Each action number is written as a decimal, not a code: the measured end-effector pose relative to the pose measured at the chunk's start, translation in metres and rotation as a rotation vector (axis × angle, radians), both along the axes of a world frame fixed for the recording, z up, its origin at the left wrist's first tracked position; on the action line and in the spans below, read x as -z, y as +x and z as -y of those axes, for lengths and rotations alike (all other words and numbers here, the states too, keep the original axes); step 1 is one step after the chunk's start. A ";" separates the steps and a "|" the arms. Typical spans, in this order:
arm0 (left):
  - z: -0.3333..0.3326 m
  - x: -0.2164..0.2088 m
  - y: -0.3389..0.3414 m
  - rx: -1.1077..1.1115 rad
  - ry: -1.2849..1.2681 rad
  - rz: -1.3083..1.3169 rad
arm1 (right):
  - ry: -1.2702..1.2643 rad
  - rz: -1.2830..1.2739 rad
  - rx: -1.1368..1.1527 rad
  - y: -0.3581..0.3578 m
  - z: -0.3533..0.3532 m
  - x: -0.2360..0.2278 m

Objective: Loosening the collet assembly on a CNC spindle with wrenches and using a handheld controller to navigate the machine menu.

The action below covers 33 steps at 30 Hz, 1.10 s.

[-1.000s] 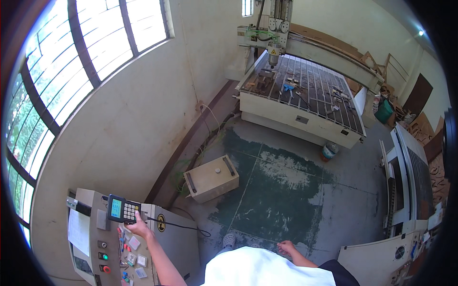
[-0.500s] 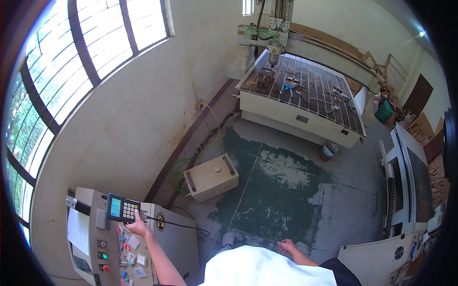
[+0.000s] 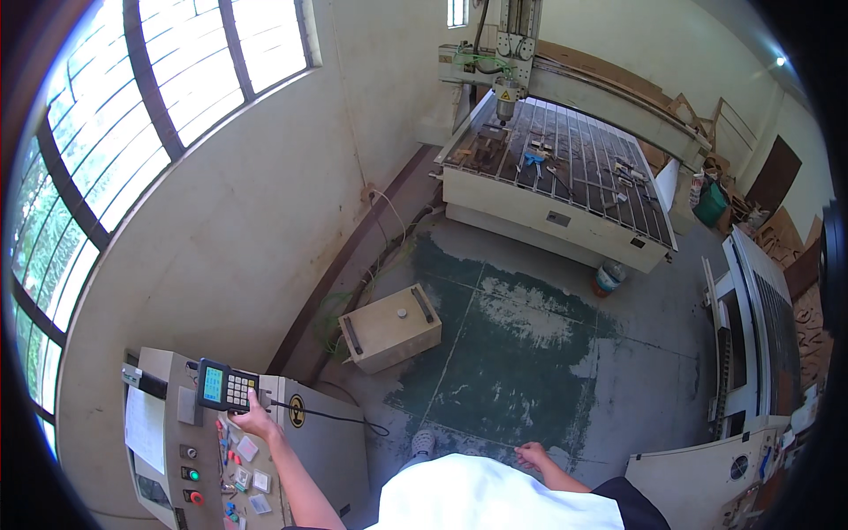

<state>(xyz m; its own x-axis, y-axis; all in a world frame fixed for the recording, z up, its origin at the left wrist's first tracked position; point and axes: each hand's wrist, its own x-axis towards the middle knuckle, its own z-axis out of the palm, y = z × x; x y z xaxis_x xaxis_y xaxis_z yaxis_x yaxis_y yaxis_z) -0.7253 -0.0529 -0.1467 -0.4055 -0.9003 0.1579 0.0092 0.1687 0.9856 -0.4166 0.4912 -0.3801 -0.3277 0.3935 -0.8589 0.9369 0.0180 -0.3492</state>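
Note:
My left hand [image 3: 256, 419] is closed around the right end of a black handheld controller [image 3: 228, 386] with a lit screen and a keypad, its thumb lying at the keys. A black cable [image 3: 329, 415] runs from the controller off to the right. The controller is held above a beige control cabinet [image 3: 166, 375] that has a green lamp and a red knob. On the right, my right hand [image 3: 532, 456] hangs low over the floor with its fingers curled. Whether anything is inside those fingers is too small to make out.
A large gantry router [image 3: 556, 212] with a slotted bed stands at the back, small parts on it. A beige box [image 3: 389, 329] sits on the floor by the wall. Small bits and cases lie on the cabinet ledge [image 3: 281, 495]. Another machine [image 3: 698, 468] stands at right; a water jug [image 3: 609, 278] is near the router.

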 end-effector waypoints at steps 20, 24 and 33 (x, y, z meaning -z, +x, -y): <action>0.000 -0.004 0.001 0.033 0.023 -0.019 | -0.020 0.007 -0.008 0.000 0.008 -0.004; -0.002 -0.005 0.001 0.042 0.045 -0.020 | -0.025 0.011 0.005 0.004 0.007 0.007; 0.000 -0.003 0.001 0.041 0.015 -0.025 | -0.011 -0.014 -0.032 0.000 0.006 0.001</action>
<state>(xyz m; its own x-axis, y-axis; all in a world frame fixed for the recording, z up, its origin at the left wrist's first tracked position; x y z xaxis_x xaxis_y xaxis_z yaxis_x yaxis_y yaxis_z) -0.7246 -0.0534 -0.1437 -0.4381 -0.8854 0.1551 0.0405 0.1529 0.9874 -0.4161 0.4850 -0.3809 -0.3520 0.3735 -0.8583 0.9308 0.0436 -0.3628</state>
